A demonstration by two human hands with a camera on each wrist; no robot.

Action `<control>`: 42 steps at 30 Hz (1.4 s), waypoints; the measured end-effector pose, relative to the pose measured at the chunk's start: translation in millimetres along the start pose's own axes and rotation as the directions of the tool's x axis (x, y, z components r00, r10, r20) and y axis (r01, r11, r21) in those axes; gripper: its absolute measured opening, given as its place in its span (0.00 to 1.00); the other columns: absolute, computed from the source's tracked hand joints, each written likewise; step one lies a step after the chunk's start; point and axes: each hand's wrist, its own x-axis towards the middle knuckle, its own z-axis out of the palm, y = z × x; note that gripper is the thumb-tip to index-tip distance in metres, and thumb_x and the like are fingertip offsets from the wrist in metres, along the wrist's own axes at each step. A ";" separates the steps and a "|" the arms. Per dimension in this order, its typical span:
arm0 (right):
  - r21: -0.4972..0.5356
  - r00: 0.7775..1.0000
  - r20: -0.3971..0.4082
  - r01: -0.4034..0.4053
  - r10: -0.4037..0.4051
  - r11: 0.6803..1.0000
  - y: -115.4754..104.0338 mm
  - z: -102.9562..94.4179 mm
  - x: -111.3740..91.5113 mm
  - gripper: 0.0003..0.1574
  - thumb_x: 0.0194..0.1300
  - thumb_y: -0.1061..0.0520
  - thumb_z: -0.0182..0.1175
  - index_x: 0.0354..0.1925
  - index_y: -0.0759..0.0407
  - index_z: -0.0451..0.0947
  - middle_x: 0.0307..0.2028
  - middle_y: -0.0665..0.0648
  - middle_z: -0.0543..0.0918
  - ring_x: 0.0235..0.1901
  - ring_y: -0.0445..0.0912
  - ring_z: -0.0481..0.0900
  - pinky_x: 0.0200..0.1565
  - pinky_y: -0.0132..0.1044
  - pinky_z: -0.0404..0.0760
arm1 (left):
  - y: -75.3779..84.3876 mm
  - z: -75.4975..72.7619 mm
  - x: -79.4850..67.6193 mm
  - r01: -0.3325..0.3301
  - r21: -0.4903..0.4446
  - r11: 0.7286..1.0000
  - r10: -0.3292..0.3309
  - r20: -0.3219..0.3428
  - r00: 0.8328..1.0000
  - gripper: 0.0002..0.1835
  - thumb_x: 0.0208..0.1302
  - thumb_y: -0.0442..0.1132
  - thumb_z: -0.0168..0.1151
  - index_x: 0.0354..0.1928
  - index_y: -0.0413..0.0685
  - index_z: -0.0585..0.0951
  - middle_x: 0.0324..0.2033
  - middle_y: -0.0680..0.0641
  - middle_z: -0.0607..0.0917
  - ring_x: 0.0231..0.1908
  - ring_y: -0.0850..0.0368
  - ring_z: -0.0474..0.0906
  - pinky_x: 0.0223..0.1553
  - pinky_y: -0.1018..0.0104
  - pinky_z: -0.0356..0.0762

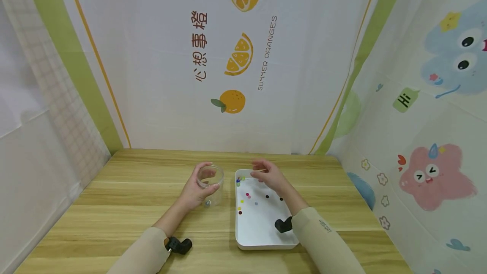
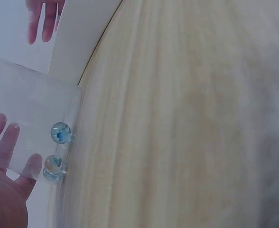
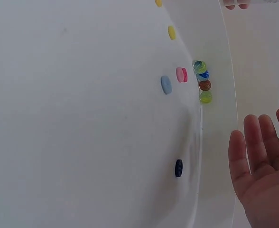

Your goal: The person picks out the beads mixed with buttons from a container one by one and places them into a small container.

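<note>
Left hand (image 1: pixel 195 191) grips clear plastic jar (image 1: pixel 210 183) upright on bench; keep it steady. Right hand (image 1: pixel 268 175), fingers relaxed, apparently empty, hovers over white tray (image 1: pixel 266 244)'s glass marbles (image 3: pixel 202 81).

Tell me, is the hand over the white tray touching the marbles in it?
Apart. In the right wrist view the right hand hangs open, with bare tray between its fingertips and the marbles lined up by the wall.
</note>
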 end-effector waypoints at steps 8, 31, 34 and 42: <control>-0.032 1.000 0.023 -0.018 0.018 0.999 1.6 5.5 0.4 0.28 0.76 0.54 0.70 0.70 0.55 0.80 0.60 0.60 0.86 0.52 0.50 0.84 0.56 0.49 0.89 | -0.2 0.1 0.2 -0.001 -0.009 1.000 0.001 0.001 1.000 0.42 0.65 0.27 0.75 0.78 0.44 0.64 0.66 0.22 0.78 0.69 0.30 0.75 0.71 0.32 0.69; -0.127 0.996 0.057 -0.066 0.074 0.990 12.9 24.1 7.3 0.20 0.73 0.61 0.71 0.61 0.56 0.86 0.54 0.59 0.88 0.42 0.46 0.85 0.41 0.33 0.83 | -1.1 0.1 0.2 -0.002 0.001 1.000 0.002 -0.004 1.000 0.42 0.66 0.27 0.75 0.77 0.45 0.64 0.66 0.22 0.77 0.69 0.32 0.76 0.72 0.32 0.69; -0.148 0.996 0.038 -0.077 0.084 0.986 15.0 24.9 8.0 0.18 0.74 0.60 0.70 0.60 0.56 0.86 0.53 0.58 0.88 0.41 0.45 0.84 0.42 0.34 0.83 | -0.3 0.3 0.3 0.002 0.004 1.000 -0.002 -0.005 1.000 0.43 0.65 0.27 0.75 0.78 0.44 0.64 0.66 0.22 0.78 0.69 0.32 0.76 0.72 0.32 0.69; -0.172 0.995 0.012 -0.099 0.102 0.980 17.0 25.8 9.9 0.16 0.75 0.60 0.69 0.59 0.54 0.86 0.54 0.57 0.88 0.42 0.46 0.84 0.44 0.35 0.86 | 0.9 0.4 0.0 0.011 0.000 1.000 -0.011 -0.004 1.000 0.43 0.65 0.27 0.75 0.78 0.43 0.64 0.66 0.22 0.77 0.69 0.30 0.75 0.73 0.30 0.68</control>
